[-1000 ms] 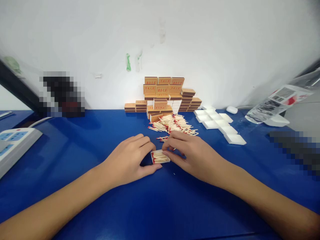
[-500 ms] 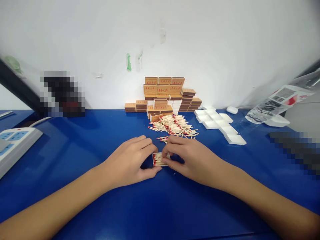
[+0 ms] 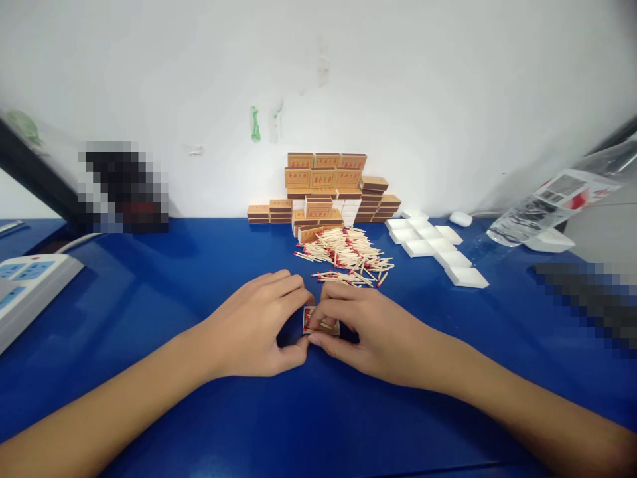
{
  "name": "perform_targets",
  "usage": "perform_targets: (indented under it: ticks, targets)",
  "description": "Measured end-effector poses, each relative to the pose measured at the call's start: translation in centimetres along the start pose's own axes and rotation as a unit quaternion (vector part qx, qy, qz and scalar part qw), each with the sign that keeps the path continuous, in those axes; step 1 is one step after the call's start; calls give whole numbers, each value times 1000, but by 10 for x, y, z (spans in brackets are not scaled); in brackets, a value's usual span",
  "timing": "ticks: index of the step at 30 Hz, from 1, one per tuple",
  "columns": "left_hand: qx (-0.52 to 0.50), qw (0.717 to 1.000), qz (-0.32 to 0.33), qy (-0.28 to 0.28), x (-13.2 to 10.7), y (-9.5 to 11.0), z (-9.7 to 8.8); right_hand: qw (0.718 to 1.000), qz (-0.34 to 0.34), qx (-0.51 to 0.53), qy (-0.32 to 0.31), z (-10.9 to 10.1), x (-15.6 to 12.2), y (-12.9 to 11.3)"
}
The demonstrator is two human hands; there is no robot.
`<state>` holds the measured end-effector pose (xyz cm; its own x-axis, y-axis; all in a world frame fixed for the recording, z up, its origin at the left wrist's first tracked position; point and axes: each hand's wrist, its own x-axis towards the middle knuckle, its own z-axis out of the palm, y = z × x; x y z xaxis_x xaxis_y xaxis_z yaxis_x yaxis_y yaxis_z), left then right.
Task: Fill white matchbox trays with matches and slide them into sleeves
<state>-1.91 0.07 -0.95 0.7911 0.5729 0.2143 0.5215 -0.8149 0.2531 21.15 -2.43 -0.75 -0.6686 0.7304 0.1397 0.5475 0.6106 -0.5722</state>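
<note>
A small white matchbox tray (image 3: 321, 321) full of red-tipped matches lies on the blue table (image 3: 318, 411) between my hands. My left hand (image 3: 253, 325) curls round its left end, thumb and fingertips pinched against it. My right hand (image 3: 368, 325) grips its right side, with fingers over the top and thumb underneath, and hides most of the tray. Just beyond my hands lies a loose heap of matches (image 3: 348, 252).
Stacked brown matchboxes (image 3: 323, 189) stand against the white wall. Several bare white trays (image 3: 432, 245) lie to the right of the heap. A clear plastic bag (image 3: 552, 206) lies at the far right, and a white power strip (image 3: 24, 292) at the left edge.
Both hands have closed in on the tray. My right hand slid left over it, so much less of the tray shows than one second ago.
</note>
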Motion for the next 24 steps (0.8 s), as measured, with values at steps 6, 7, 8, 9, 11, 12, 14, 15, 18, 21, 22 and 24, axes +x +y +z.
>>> perform_targets:
  ticks: [6, 7, 8, 9, 11, 12, 14, 15, 18, 21, 22, 24]
  targets:
    - [-2, 1000, 5, 0, 0, -1, 0, 1000, 11, 19, -2, 2, 1, 3]
    - [-2, 1000, 5, 1, 0, -1, 0, 1000, 14, 25, 1, 2, 1, 3]
    - [-2, 1000, 5, 3, 0, -1, 0, 999, 16, 30, 5, 1, 1, 3]
    - [0, 1000, 5, 5, 0, -1, 1, 999, 16, 32, 9, 0, 2, 3]
    - [4, 1000, 6, 8, 0, -2, 1, 1000, 16, 18, 19, -2, 2, 3]
    - [7, 1000, 7, 10, 0, -2, 1, 1000, 17, 3, 24, -3, 2, 3]
    - [11, 1000, 7, 14, 0, -3, 1, 999, 15, -30, 29, -6, 2, 3]
    - [13, 1000, 6, 17, 0, -3, 1, 999, 13, -42, 29, -7, 1, 4]
    - [27, 999, 11, 39, -1, -3, 0, 997, -3, -65, 46, -11, 1, 6]
    - [49, 996, 22, 75, 0, -4, -1, 993, -15, -93, 70, -14, 0, 9]
    - [54, 995, 23, 84, 0, -4, -1, 992, -17, -103, 72, -15, 0, 11]
    - [57, 994, 19, 90, 0, -5, -1, 990, -21, -124, 69, -15, -1, 13]
